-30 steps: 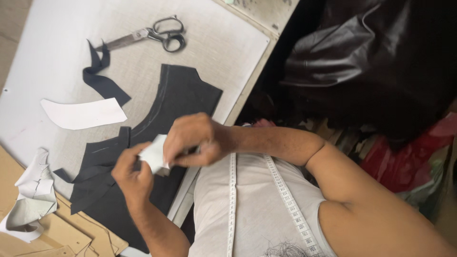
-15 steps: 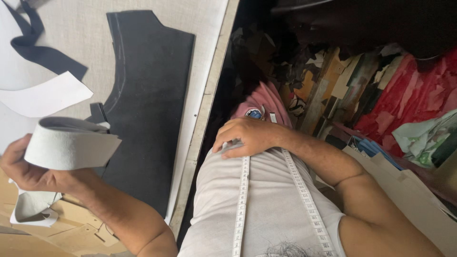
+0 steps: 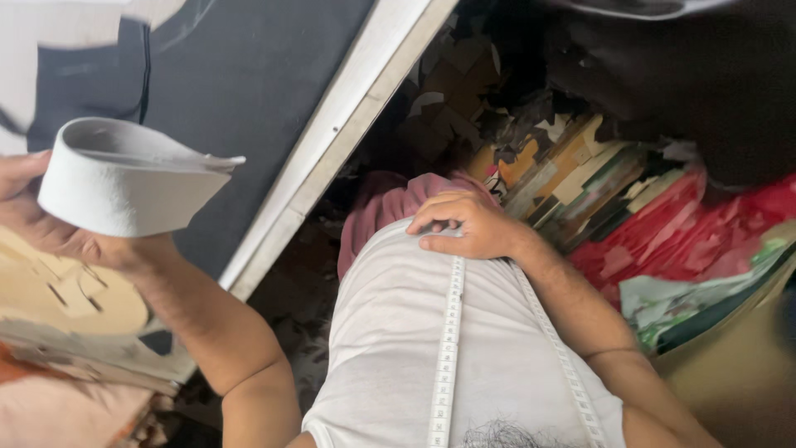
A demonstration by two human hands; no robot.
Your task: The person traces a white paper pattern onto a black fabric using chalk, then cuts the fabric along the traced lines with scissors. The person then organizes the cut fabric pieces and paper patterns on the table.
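Partly, the left hand (image 3: pixel 50 220) is cut off by the left edge of the view, so only the palm and some fingers show; it is closed around a curved white piece of stiff cloth (image 3: pixel 124 178), which bends into a loop and ends in a point toward the right. Behind this piece, above the left hand, a dark grey cut fabric panel (image 3: pixel 249 91) lies flat on the bench (image 3: pixel 332 149), and its upper part runs out of the frame. A blurred white shape at the top left corner is hard to make out.

The right hand (image 3: pixel 464 224) rests on the person's white shirt (image 3: pixel 390 348), fingers curled loosely; it touches the top of a white measuring tape (image 3: pixel 448 348) that hangs down the chest, but I cannot tell if it grips the tape. Right of this hand lies a pile of fabric scraps (image 3: pixel 580 166) in brown, green and red (image 3: pixel 688 241), with a dark bag (image 3: pixel 663 75) above it. Below the left hand, tan paper pattern pieces (image 3: pixel 75 299) are half hidden by the forearm.
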